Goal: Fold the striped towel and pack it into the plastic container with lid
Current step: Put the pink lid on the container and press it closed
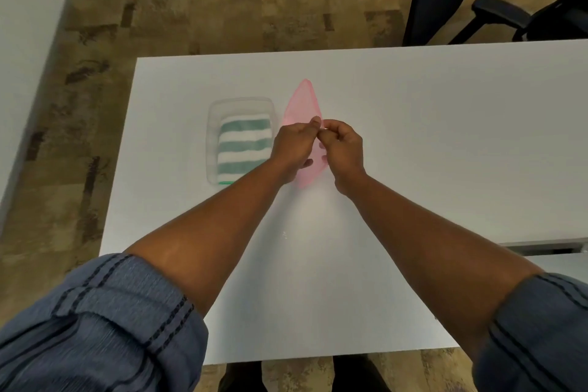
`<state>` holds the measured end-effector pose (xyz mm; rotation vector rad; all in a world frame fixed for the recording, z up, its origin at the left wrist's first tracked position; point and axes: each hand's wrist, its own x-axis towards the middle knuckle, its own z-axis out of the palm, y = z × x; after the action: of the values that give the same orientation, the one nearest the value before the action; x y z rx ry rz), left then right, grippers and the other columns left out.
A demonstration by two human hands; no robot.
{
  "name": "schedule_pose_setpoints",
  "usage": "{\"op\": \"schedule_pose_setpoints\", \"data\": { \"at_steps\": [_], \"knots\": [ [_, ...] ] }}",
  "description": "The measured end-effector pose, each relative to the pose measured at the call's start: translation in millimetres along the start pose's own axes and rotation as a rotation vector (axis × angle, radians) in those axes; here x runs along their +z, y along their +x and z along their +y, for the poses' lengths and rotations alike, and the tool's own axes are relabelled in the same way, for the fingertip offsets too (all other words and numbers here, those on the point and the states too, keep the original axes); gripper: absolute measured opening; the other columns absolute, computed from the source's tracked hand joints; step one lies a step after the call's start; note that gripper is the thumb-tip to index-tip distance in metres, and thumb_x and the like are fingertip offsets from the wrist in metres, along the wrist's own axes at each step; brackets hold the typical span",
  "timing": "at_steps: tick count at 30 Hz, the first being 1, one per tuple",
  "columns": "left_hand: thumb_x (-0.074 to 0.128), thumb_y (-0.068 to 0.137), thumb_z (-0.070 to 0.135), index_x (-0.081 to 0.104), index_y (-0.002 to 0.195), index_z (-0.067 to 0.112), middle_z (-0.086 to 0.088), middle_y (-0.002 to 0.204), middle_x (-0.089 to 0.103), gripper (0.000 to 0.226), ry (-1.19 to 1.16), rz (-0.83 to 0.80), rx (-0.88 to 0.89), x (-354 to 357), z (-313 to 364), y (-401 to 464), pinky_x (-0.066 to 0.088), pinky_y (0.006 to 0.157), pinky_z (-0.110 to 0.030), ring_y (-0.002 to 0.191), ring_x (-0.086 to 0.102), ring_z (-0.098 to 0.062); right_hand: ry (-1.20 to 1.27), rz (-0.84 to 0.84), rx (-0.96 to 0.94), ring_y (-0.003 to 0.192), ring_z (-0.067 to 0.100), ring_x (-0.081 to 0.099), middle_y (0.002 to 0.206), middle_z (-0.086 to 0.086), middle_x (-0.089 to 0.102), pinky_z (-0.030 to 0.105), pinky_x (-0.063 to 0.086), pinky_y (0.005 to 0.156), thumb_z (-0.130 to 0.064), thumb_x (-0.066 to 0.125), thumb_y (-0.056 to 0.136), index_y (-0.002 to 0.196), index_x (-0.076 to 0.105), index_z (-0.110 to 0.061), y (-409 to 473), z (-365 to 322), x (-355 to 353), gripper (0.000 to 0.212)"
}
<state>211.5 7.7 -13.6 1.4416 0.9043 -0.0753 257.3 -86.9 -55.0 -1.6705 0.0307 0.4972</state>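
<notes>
A mottled brown carpet floor [197, 9] surrounds a smooth white rectangular table [413, 137], with a black office chair [509, 16] standing beyond the table's far right edge. On the table, left of centre, sits a clear, rounded-corner rectangular plastic container [213, 140], its walls thin and glossy. Inside it lies the folded striped towel [243, 145], a thick terry pad with alternating teal and white bands running across it, filling most of the container's floor; a bright green edge shows at its near end.

Just beside the container's right wall, a translucent pink plastic lid [302, 102] is held tilted on edge above the table, so it reads as a narrow, pointed leaf shape with its tip towards the far side. The left hand [294, 145] and the right hand [343, 149] meet at the lid's middle, fingertips pinching its upper rim from either side, the lower part of the lid showing between the wrists. The left hand overlaps the container's near right corner. Both forearms are bare, with rolled blue woven sleeves [105, 321] stitched in dark lines.
</notes>
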Motion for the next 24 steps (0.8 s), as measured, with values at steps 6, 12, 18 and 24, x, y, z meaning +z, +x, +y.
{"op": "schedule_pose_setpoints", "data": {
  "at_steps": [6,12,18,24],
  "knots": [
    [0.065,0.094,0.033,0.072,0.105,0.016,0.002,0.102,0.074,0.021,-0.088,0.052,0.010,-14.6,2.3,2.0,0.061,0.074,-0.033,0.090,0.071,-0.021,0.015,-0.139,-0.017,0.106,0.017,0.071,0.112,-0.003,0.076,0.033,0.056,0.089,-0.022,0.060,0.097,0.115,0.075,-0.018,-15.1,-3.5,9.3,0.024],
    [0.062,0.096,0.019,0.070,0.107,0.013,-0.007,0.112,0.073,0.015,-0.192,0.139,-0.036,-37.8,-1.9,6.5,0.064,0.078,-0.043,0.096,0.071,-0.033,-0.162,0.024,-0.041,0.114,0.018,0.062,0.128,-0.004,0.064,0.043,0.050,0.105,-0.023,0.068,0.090,0.122,0.068,-0.020,-11.1,8.1,11.2,0.032],
    [0.063,0.094,0.005,0.056,0.124,0.024,-0.008,0.121,0.069,0.036,-0.333,0.115,-0.006,-67.1,-2.2,2.3,0.063,0.069,-0.035,0.091,0.075,-0.032,-0.140,0.097,0.132,0.136,0.024,0.046,0.153,0.003,0.044,0.042,0.040,0.111,-0.044,0.056,0.099,0.154,0.035,-0.021,-3.7,8.6,6.3,0.063],
    [0.054,0.097,0.007,0.054,0.140,0.026,-0.003,0.123,0.069,0.047,-0.285,0.170,0.060,-95.2,-10.2,1.9,0.061,0.078,-0.036,0.098,0.072,-0.027,0.023,0.036,0.085,0.097,0.018,0.060,0.115,0.002,0.059,0.033,0.058,0.081,-0.025,0.054,0.103,0.148,0.045,-0.013,-6.1,1.7,19.6,0.047]
  ]
}}
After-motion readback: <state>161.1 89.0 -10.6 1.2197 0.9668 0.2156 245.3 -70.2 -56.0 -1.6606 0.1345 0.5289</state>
